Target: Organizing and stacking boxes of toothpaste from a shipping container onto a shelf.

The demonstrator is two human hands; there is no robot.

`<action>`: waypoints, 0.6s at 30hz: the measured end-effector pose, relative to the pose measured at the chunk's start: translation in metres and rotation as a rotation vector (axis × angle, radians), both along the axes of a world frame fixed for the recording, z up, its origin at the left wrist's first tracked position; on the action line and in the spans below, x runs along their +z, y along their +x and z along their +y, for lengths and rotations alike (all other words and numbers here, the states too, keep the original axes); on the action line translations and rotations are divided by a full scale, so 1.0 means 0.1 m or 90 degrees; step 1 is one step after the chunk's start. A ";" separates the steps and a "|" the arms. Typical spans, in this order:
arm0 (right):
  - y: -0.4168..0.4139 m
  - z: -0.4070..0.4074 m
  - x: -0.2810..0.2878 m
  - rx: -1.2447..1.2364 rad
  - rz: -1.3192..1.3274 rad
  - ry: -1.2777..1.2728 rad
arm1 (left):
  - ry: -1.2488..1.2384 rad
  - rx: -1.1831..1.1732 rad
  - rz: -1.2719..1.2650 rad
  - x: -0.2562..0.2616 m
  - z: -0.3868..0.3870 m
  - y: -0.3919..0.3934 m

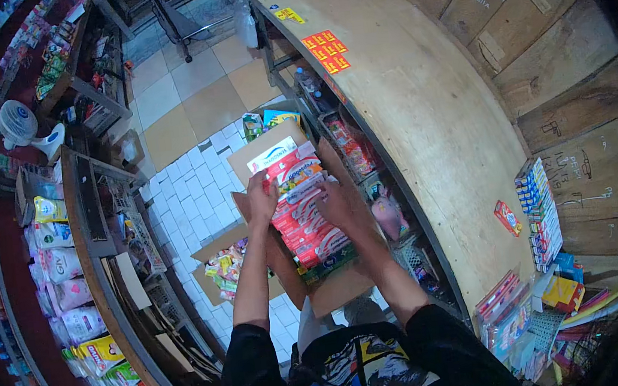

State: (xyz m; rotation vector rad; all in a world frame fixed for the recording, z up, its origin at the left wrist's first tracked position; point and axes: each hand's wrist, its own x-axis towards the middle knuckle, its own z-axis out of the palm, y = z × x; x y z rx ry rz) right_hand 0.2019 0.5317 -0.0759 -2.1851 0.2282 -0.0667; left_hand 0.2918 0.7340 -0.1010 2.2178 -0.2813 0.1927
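Observation:
An open cardboard box [334, 298] stands before me, its flaps spread, filled with a row of toothpaste cartons [310, 229], mostly red and white. Toward its far end lie an orange and white toothpaste carton [300, 176] and a white one with a blue mark [272, 154]. My left hand [263, 195] rests at the left edge of the row, its fingers against the red cartons near the far end. My right hand [334, 204] is over the right side of the row, fingers bent at the carton ends. Whether either hand grips a carton cannot be told.
A long wooden counter [409, 69] runs along the right, with a small red packet [508, 218] and stacked small boxes [538, 214] on it. A box of colourful packets [227, 266] sits on the tiled floor at left. Shelves and a white fan [19, 123] stand farther left.

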 end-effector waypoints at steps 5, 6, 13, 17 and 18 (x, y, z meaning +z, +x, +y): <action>0.36 0.19 0.32 0.024 -0.023 -0.177 | 0.129 0.011 -0.053 -0.33 0.17 0.52; 0.38 0.17 0.25 0.009 -0.042 -0.187 | 0.170 -0.011 -0.024 -0.33 0.11 0.61; 0.45 -0.04 -0.05 -0.005 -0.055 -0.133 | 0.293 -0.026 0.132 -0.18 -0.02 0.77; 0.58 -0.06 0.09 0.004 -0.018 -0.069 | 0.350 -0.104 0.224 -0.15 0.27 0.94; 0.61 -0.09 0.11 0.014 -0.029 -0.064 | 0.323 -0.114 0.235 -0.16 0.30 0.95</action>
